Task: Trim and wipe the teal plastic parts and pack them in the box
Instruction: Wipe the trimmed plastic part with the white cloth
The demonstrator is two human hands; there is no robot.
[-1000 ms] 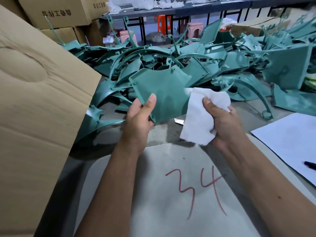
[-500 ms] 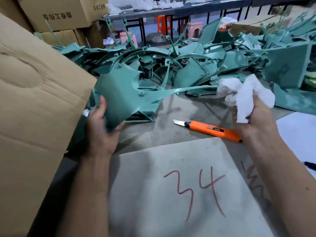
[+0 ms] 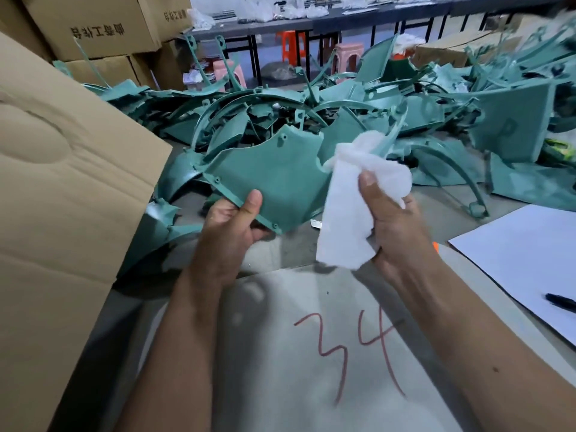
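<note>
My left hand (image 3: 229, 227) grips the lower edge of a flat teal plastic panel (image 3: 274, 173) with small screw tabs, held up over the table. My right hand (image 3: 392, 226) holds a white cloth (image 3: 349, 219) against the panel's right edge. A tall cardboard box flap (image 3: 62, 182) stands at the left. A large heap of teal plastic parts (image 3: 405, 120) covers the table behind the hands. The utility knife is mostly hidden behind the cloth and my right hand; only its blade tip (image 3: 315, 224) and a bit of orange show.
A grey sheet marked "34" (image 3: 311, 353) lies in front of me. White paper (image 3: 523, 254) with a black pen (image 3: 561, 299) lies at the right. Stacked cartons (image 3: 93, 29) stand at the back left; stools and long tables lie beyond.
My left hand brought a teal panel back to the centre from beside the box. My right hand came in from the right with the cloth, now covering the knife.
</note>
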